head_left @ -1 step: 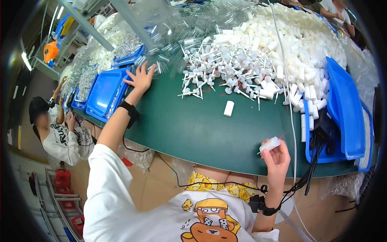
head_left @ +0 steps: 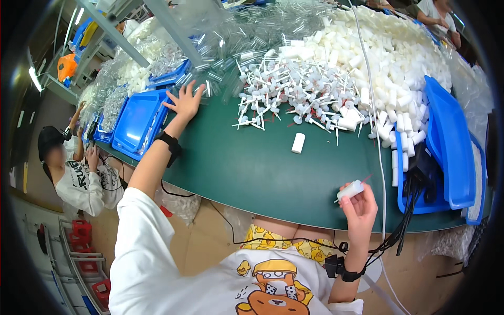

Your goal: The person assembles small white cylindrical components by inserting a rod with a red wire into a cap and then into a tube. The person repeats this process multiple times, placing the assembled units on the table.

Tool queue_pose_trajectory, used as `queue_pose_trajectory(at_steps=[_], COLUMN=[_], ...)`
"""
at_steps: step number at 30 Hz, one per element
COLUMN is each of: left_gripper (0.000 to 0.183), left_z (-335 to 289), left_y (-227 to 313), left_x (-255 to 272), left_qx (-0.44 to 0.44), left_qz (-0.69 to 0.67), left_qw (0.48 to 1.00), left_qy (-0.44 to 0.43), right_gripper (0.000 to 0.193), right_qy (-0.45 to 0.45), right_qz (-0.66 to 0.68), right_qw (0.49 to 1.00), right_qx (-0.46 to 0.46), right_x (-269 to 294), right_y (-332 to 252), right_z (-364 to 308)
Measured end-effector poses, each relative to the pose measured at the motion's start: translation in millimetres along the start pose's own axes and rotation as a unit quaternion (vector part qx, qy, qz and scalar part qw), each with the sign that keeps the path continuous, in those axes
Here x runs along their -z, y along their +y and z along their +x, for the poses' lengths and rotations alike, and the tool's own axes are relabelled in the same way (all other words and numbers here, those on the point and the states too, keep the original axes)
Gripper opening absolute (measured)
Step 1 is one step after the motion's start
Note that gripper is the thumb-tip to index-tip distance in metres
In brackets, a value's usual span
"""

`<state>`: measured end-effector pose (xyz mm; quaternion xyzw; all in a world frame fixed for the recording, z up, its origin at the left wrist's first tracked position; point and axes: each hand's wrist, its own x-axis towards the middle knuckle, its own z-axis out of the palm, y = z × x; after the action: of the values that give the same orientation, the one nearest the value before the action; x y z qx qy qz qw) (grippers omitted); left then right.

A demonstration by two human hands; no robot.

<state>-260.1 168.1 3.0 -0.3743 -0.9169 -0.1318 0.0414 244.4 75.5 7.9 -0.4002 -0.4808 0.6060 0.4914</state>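
Observation:
My left hand [head_left: 186, 103] reaches out over the green table, its fingers spread and nothing held. It is beside a blue tray [head_left: 137, 122] and at the edge of a heap of clear plastic tubes [head_left: 231, 37]. Near the front edge, my right hand [head_left: 361, 206] pinches a small white cylinder [head_left: 350, 190]. A thin red strand sticks out of one end, a short white tip at the other. A single white cylinder [head_left: 298, 143] stands between my hands. Beyond it is a heap of white stemmed caps [head_left: 299, 86], some with red strands.
White cylinders [head_left: 388, 58] are heaped at the back right. Blue bins [head_left: 451, 152] stand at the right, with black cables [head_left: 415, 184] beside them. A white cord [head_left: 374, 105] hangs across the table. At the left sits another person [head_left: 86, 176]; metal posts [head_left: 176, 31] rise behind the tray.

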Motion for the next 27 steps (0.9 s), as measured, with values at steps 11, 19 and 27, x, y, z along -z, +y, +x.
queue_pose_trajectory(at_steps=[11,19,27], left_gripper=[0.054,0.050,0.056], left_z=[-80,-171,-226], left_y=[8,17,44], left_x=[10,43,53], left_qx=[-0.235,-0.313,-0.363], left_qz=[-0.082,-0.065,-0.071], left_qw=[0.964,0.941,0.920], left_qy=[-0.090,-0.110,-0.129], right_gripper=[0.026,0.025,0.024], right_qy=[-0.019,-0.027,-0.037], right_qz=[-0.040,-0.055,-0.067], right_qw=[0.998,0.997,0.996], right_qx=[0.036,0.049,0.055], right_x=[-1,-2,-2], right_y=[0,-2,-1], right_z=[0,0,0])
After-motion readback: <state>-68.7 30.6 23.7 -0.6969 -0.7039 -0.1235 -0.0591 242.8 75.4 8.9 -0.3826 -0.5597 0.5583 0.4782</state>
